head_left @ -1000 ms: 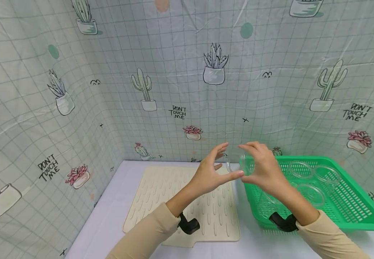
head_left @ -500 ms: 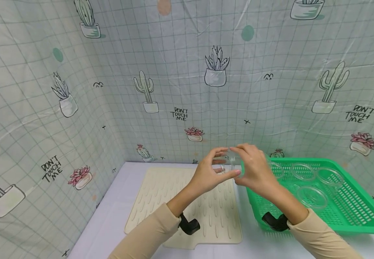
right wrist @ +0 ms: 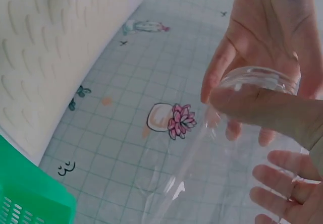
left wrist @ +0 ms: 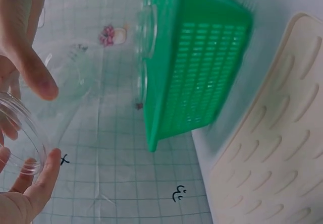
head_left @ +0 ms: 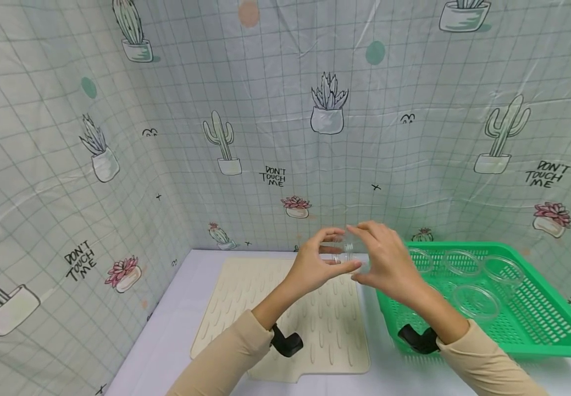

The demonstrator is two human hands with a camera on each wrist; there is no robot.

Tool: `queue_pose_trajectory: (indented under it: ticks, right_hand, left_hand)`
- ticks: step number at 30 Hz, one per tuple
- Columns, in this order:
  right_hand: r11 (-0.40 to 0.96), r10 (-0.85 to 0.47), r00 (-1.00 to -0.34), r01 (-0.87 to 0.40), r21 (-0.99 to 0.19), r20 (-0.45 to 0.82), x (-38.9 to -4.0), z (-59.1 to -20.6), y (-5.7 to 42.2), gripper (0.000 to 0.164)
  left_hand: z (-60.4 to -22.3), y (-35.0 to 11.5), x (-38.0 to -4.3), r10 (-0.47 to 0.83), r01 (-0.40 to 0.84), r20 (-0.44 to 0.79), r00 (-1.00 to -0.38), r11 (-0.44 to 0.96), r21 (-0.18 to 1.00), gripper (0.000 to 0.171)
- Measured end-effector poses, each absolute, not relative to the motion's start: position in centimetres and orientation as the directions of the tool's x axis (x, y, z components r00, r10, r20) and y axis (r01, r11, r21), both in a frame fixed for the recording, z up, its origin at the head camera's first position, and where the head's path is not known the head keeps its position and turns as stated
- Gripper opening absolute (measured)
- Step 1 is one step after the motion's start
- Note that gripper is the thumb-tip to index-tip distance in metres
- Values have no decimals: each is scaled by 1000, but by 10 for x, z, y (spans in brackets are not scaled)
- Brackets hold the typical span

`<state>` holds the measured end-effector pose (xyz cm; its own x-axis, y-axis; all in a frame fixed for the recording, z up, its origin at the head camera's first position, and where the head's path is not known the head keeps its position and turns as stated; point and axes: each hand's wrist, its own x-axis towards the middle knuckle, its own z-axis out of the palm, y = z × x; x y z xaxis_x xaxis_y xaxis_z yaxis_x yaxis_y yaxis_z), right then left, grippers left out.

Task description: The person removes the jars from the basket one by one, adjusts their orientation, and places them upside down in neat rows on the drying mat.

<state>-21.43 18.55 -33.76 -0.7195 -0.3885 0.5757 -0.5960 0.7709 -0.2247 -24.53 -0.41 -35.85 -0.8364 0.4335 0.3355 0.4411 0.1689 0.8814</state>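
A clear, see-through jar [head_left: 349, 248] with a ridged neck is held up sideways between my two hands, above the far part of the beige mat. My left hand [head_left: 311, 263] grips it round the neck, thumb below and fingers behind. My right hand [head_left: 390, 260] curls round the body from the right, its thumb lying along the near side. In the right wrist view the ridged rim [right wrist: 262, 71] faces the left palm. The rim [left wrist: 31, 128] also shows between both hands in the left wrist view.
To the right stands a green slotted basket [head_left: 552, 297] holding several clear round jars [head_left: 476, 302]. The beige mat [head_left: 265, 308] with raised ridges lies on the white table [head_left: 166, 313]. A cactus-print curtain [head_left: 275, 99] hangs behind and at the left.
My right hand has moved left, away from the basket edge and nearer my left hand. The jar has shifted left with it, deeper between the left fingers and thumb.
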Motion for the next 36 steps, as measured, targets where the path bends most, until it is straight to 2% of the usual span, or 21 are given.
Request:
queue_pose_trajectory:
  ticks: [4, 9, 17, 22, 29, 36]
  right_hand:
    - [744, -369, -739, -598, -297, 564, -214, -335, 190, 101]
    - [654, -307, -794, -576, -490, 524, -212, -334, 200, 105]
    - [448, -90, -876, -461, -766, 474, -214, -344, 215, 90]
    - [210, 31, -915, -388, -897, 403, -214, -350, 215, 81]
    - [-206, 94, -958, -286, -936, 272, -212, -356, 209, 73]
    - [-529, 58, -980, -192, -827, 190, -209, -363, 197, 79]
  left_hand:
    - [-360, -8, -247, 440, 440, 331, -835, 170, 882, 62]
    - [-359, -15, -250, 432, 441, 337, -837, 167, 882, 58]
    - [-359, -23, -257, 423, 460, 377, -824, 111, 881, 56]
    - [-356, -25, -258, 416, 460, 389, -822, 82, 884, 57]
    - [-354, -28, -260, 413, 473, 413, -812, 52, 879, 58]
    - [-351, -29, -261, 405, 495, 439, -802, 39, 868, 58]
